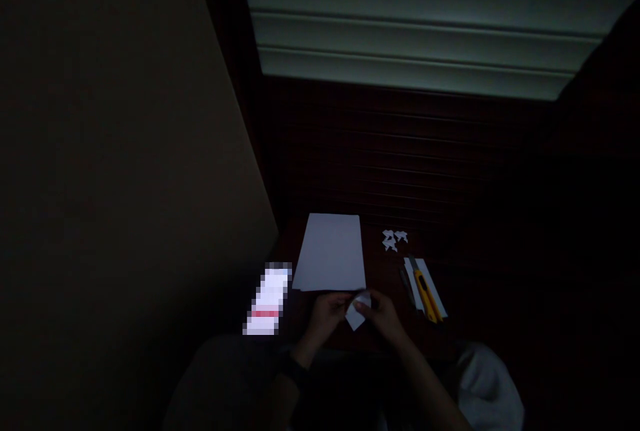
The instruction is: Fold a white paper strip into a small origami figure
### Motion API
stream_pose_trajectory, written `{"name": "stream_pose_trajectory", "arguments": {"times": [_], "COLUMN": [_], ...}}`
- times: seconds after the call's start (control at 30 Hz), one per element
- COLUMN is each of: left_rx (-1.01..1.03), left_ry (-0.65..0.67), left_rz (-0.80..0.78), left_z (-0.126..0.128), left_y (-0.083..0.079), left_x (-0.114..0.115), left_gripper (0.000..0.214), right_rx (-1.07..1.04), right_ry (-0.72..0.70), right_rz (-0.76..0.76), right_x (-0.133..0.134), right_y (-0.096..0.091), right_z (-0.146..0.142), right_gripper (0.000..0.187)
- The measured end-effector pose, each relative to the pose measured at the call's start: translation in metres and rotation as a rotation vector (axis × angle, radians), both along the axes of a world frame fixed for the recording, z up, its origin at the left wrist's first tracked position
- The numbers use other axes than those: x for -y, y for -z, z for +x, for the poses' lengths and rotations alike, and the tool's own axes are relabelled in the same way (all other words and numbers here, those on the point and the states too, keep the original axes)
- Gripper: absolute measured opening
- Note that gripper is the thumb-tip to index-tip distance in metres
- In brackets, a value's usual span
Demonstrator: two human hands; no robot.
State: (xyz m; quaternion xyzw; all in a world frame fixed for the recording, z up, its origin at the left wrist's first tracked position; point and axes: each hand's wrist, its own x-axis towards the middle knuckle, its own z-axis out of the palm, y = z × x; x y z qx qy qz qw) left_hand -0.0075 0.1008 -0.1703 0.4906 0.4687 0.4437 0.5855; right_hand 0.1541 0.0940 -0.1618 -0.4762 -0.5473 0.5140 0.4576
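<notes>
In a very dark room I hold a small folded piece of white paper (358, 309) over the near edge of a dark table. My left hand (327, 317) pinches its left side with curled fingers. My right hand (384, 316) grips its right side, fingers closed on it. A white sheet of paper (331, 252) lies flat just beyond my hands.
Small folded white paper shapes (393, 239) sit at the back right. A yellow utility knife (427, 294) lies on a white strip with a dark pen (406, 282) beside it. A lit phone screen (269, 299) glows at left. A wall (125, 151) rises at left, window blinds (415, 24) behind.
</notes>
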Motion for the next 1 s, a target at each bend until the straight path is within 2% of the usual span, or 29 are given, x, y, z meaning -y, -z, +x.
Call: {"name": "stream_pose_trajectory", "arguments": {"times": [0.2, 0.33, 0.43, 0.6, 0.63, 0.83, 1.0], "left_rx": [-0.017, 0.056, 0.045, 0.004, -0.01, -0.047, -0.034], "left_ry": [0.072, 0.161, 0.169, 0.147, 0.108, 0.05, 0.052], "left_rz": [0.083, 0.088, 0.116, 0.143, 0.145, 0.135, 0.123], "left_z": [-0.005, -0.01, -0.008, -0.001, 0.0, -0.003, -0.005], "left_y": [-0.013, -0.028, -0.032, -0.021, -0.017, -0.009, -0.007], "left_x": [0.004, 0.009, 0.01, 0.005, 0.005, 0.003, 0.002], "left_gripper": [0.028, 0.034, 0.034, 0.034, 0.033, 0.036, 0.039], "right_rx": [-0.01, 0.006, 0.044, 0.04, 0.02, -0.262, -0.391], "right_ry": [0.005, 0.056, 0.11, 0.126, 0.116, -0.001, -0.027], "right_rz": [-0.006, -0.011, -0.015, -0.031, -0.035, -0.174, -0.249], "right_x": [-0.001, -0.002, -0.004, -0.004, -0.003, 0.005, 0.007], "right_y": [0.002, 0.006, 0.009, 0.006, 0.003, -0.019, -0.021], "right_z": [0.0, 0.0, 0.0, -0.002, -0.002, 0.011, 0.019], "right_gripper": [0.027, 0.029, 0.032, 0.031, 0.031, 0.041, 0.033]}}
